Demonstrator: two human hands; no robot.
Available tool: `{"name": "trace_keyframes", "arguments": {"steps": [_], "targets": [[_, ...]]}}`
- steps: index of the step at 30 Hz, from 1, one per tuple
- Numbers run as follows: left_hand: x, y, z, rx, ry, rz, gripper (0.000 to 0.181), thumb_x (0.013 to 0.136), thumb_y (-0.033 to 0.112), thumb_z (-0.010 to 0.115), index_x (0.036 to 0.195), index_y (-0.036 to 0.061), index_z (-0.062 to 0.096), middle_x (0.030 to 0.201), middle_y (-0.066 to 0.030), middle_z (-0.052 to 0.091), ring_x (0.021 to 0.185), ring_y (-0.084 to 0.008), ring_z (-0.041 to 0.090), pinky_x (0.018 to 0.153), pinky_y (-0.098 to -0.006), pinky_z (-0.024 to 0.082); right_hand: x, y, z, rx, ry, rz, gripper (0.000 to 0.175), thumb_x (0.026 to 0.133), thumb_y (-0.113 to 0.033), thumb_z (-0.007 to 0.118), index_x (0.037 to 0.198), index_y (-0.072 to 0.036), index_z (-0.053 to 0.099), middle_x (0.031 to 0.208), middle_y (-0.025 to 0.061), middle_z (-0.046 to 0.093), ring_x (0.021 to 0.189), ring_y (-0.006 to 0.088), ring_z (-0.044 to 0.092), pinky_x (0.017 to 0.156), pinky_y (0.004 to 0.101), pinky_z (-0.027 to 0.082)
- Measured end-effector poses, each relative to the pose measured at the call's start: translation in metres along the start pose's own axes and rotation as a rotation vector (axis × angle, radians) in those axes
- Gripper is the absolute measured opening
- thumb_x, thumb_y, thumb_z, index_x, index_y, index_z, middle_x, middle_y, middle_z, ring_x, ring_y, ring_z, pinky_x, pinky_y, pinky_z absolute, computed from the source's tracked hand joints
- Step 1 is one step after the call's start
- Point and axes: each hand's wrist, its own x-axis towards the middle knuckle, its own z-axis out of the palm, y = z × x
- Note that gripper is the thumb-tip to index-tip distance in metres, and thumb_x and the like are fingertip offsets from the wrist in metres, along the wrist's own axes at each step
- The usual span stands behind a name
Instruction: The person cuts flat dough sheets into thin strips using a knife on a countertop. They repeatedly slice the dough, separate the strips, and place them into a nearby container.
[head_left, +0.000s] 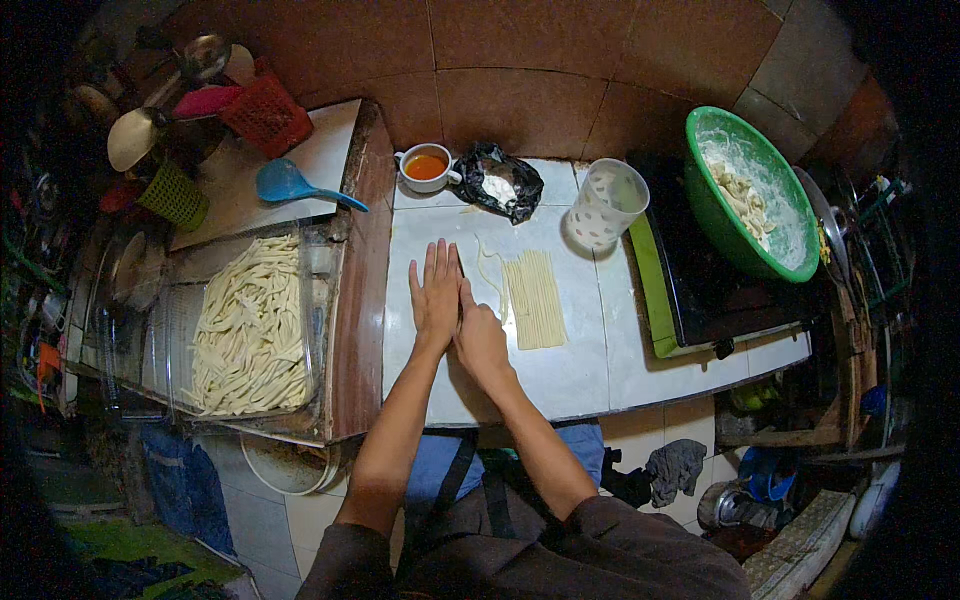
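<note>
My left hand (435, 296) lies flat on the white tiled counter (420, 390), fingers together and thumb aside. Whatever is beneath its palm is hidden. Close against it, my right hand (482, 337) grips what looks like a knife (460, 262), its index finger stretched along the top. Only a thin dark edge of the blade shows between the hands. To the right lies a neat row of thin, pale dough strips (535, 300), side by side. One loose, wavy dough strip (489, 270) rests between that row and my hands.
A clear plastic container of cut noodles (251, 330) stands left. Behind are a cup of orange liquid (425, 166), a black bag of white powder (499, 187) and a plastic tumbler (607, 206). A green basin with floury dough (701, 187) sits on the stove (675, 300). A blue ladle (285, 182) lies back left.
</note>
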Motion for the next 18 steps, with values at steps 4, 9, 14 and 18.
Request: {"name": "trace_keyframes", "arguments": {"steps": [4,9,14,18], "targets": [[0.000,0.001,-0.001,0.019,0.044,0.016,0.067,0.106,0.028,0.049,0.167,0.0100,0.029,0.174,-0.0093,0.027,0.162,-0.0235,0.020,0.128,-0.0537,0.010,0.000,0.001,0.003,-0.028,-0.043,0.023,0.078,0.093,-0.006,0.064,0.163,-0.003,0.030,0.105,0.0316,0.067,0.092,0.0488,0.072,0.080,0.0565,0.059],[0.000,0.001,-0.006,-0.013,-0.028,0.002,0.066,0.105,0.024,0.048,0.167,0.0098,0.029,0.174,-0.0096,0.028,0.162,-0.0241,0.021,0.128,-0.0532,0.008,-0.014,0.001,0.000,-0.061,-0.060,0.030,0.079,0.092,-0.004,0.065,0.163,-0.002,0.030,0.105,0.0316,0.067,0.090,0.0484,0.072,0.079,0.0560,0.060],[0.000,0.002,-0.007,-0.066,-0.005,-0.003,0.065,0.105,0.023,0.048,0.166,0.0101,0.030,0.174,-0.0101,0.028,0.161,-0.0246,0.023,0.128,-0.0532,0.010,-0.014,0.001,-0.002,-0.005,0.013,-0.024,0.069,0.094,-0.001,0.055,0.159,0.004,0.035,0.094,0.0351,0.067,0.085,0.0516,0.070,0.074,0.0586,0.057],[0.001,0.003,-0.007,-0.058,-0.013,-0.017,0.063,0.106,0.025,0.046,0.166,0.0104,0.032,0.174,-0.0101,0.029,0.162,-0.0241,0.022,0.128,-0.0538,0.010,-0.023,0.003,-0.001,-0.014,-0.033,0.013,0.068,0.096,-0.003,0.055,0.160,0.003,0.035,0.095,0.0353,0.067,0.086,0.0517,0.070,0.075,0.0586,0.057]]}}
